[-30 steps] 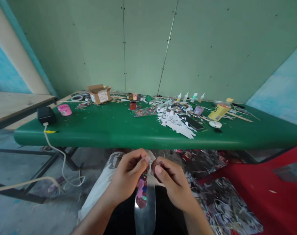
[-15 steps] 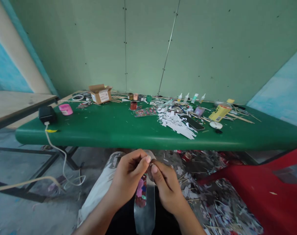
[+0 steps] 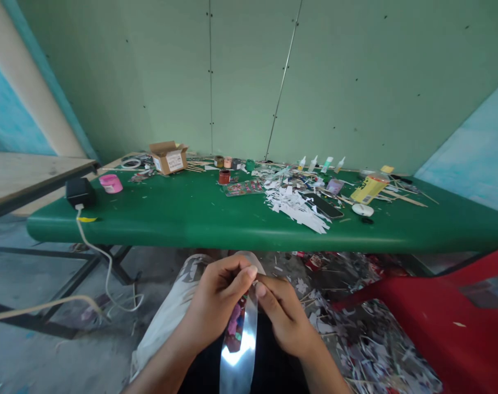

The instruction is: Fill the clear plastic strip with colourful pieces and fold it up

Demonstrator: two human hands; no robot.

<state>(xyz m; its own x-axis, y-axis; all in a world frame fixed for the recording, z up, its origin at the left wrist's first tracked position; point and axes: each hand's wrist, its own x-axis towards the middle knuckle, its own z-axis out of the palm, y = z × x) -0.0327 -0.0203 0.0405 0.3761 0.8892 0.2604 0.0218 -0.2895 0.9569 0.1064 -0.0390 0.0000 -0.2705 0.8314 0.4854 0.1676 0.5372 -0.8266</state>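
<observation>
Over my lap, my left hand and my right hand meet fingertip to fingertip, both pinched closed on the top end of a long shiny silver strip. The strip hangs down between my wrists and catches a bright glare. Colourful sticker pieces in pink, green and red sit on its upper part, beside my left palm. Both hands are below the front edge of the green table.
The table carries a heap of white paper scraps, a phone, a yellow packet, small glue bottles, paint pots, a cardboard box, pink tape and a black charger. A red chair stands right; scraps litter the floor.
My right hand has moved left and closed up against my left fingertips. The strip has tilted and now reflects a bright patch of light.
</observation>
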